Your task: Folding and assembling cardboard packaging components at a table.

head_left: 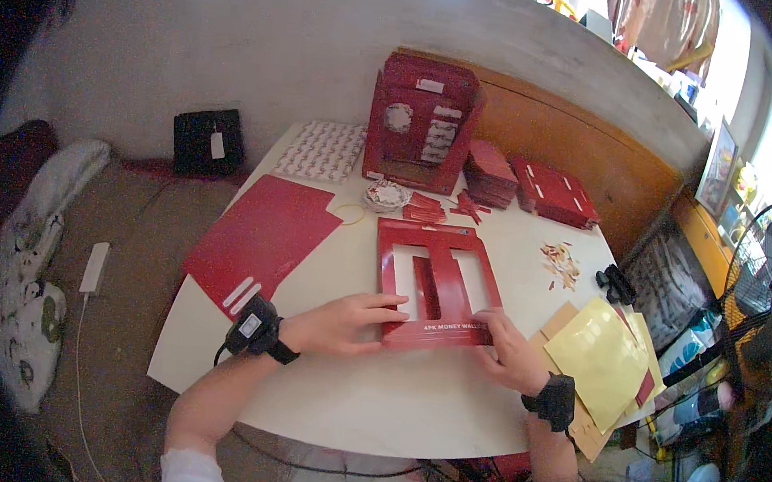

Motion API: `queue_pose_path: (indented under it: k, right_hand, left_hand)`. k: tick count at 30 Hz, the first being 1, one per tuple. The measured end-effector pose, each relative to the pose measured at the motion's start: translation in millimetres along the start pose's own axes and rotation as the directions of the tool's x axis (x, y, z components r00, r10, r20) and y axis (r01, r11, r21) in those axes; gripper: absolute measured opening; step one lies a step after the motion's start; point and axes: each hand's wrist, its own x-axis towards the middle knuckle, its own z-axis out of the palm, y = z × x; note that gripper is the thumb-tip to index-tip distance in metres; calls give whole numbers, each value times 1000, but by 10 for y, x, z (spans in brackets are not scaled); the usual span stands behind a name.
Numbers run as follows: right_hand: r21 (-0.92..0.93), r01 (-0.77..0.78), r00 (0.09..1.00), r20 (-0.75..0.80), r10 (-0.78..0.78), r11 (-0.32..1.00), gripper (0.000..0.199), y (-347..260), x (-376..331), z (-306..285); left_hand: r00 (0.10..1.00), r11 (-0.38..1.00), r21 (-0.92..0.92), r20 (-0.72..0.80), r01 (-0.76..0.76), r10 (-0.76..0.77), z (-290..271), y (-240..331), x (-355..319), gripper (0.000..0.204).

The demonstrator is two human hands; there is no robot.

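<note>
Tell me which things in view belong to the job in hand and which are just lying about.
Seem part of the job:
- red windowed card frame, between left hand and right hand
- probably the flat red card and red stacks, similarly coloured

Seem just lying about:
- small scraps
- white power strip
- black bag

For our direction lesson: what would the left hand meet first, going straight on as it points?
The left hand would likely meet the red windowed card, whose left edge its fingers overlap in view; depth is unclear.
</note>
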Motion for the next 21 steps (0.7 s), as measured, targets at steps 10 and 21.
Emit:
queue_pose_path:
  k: [10,21]
  right_hand:
    - [-339,270,942,-101,-320,901,52,-201,146,205]
    - [-272,338,906,-165,-390,901,37,-316,160,400]
  left_hand:
    - [983,997,-41,-171,62,-68,214,221,87,51]
    - [957,1000,-7,-289,2,-4,328,380,101,44]
